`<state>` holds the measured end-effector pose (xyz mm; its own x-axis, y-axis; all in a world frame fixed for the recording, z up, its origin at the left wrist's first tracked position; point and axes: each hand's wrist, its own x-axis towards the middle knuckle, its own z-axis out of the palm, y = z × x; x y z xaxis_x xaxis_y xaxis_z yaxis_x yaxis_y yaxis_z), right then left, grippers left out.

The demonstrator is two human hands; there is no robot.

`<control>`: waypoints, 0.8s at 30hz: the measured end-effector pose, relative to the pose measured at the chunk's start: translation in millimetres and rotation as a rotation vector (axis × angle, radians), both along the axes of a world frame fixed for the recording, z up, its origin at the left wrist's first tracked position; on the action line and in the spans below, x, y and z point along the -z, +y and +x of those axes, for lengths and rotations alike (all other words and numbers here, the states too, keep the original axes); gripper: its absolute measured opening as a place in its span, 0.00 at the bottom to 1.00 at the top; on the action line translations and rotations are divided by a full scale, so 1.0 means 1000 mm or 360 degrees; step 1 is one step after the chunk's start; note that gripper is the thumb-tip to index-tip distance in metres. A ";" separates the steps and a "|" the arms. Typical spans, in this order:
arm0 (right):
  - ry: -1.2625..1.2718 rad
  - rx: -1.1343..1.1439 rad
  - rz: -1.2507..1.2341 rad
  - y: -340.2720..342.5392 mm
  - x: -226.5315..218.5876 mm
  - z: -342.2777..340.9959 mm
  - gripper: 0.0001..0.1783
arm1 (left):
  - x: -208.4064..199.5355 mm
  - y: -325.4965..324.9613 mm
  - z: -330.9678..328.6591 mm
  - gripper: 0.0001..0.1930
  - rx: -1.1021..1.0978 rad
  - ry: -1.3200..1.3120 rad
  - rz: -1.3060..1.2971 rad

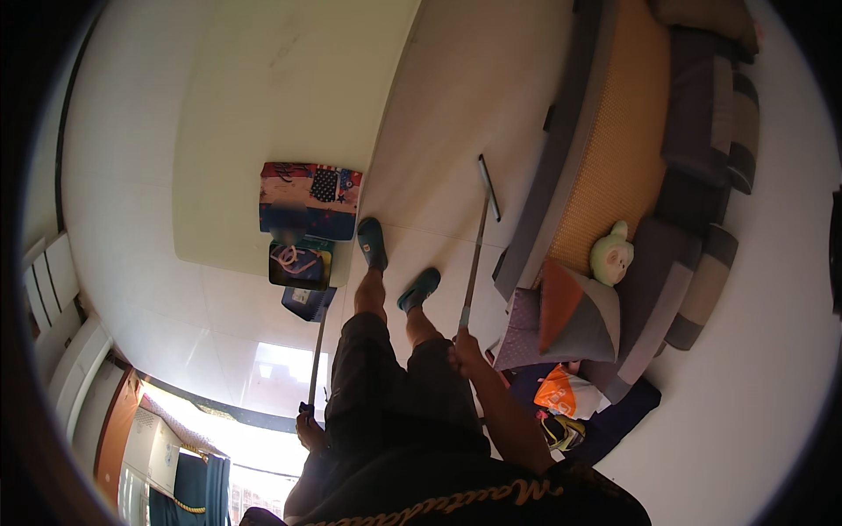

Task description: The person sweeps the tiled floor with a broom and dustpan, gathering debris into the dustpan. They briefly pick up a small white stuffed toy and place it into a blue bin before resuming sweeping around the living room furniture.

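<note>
My left hand [310, 432] is closed around the upper end of a thin grey pole with a dark blue grip. The pole slants down to a dark blue pan-like part [304, 302], seemingly a long-handled dustpan, partly hidden by a dark open bin [301, 279]. Inside the bin lies a pinkish looped cord. My right hand [467, 353] grips the grey pole of a floor squeegee [474, 267]. Its narrow, straight head [489, 187] rests on the pale floor, ahead of my right foot. My fingers wrap round both poles.
At right stands a long grey sofa [561, 131] with a woven tan seat, cushions [579, 316] and a green plush toy [611, 255]. A patterned box [310, 200] adjoins the bin near my left foot. An orange-and-white bag [564, 392] lies beside the sofa's near end.
</note>
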<state>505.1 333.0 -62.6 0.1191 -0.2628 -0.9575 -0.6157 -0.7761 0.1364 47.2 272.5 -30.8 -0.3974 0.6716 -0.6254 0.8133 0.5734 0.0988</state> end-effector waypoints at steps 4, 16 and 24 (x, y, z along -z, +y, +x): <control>0.0206 0.0144 -0.0082 -0.005 -0.071 -0.017 0.23 | 0.000 0.002 0.007 0.18 -0.0132 -0.0034 0.0069; -0.0373 -0.0045 0.0438 0.059 -0.045 0.125 0.25 | 0.041 -0.020 -0.026 0.41 -0.0548 0.0059 -0.0565; -0.0497 -0.0685 0.0362 0.103 0.039 0.256 0.29 | 0.001 0.036 0.036 0.34 -0.0607 0.0489 -0.0900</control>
<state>761.4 435.9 -101.6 0.4557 0.0802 -0.8865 -0.2220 -0.9542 -0.2005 83.2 308.5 -32.0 -0.7509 0.0613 -0.6575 0.4915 0.7170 -0.4944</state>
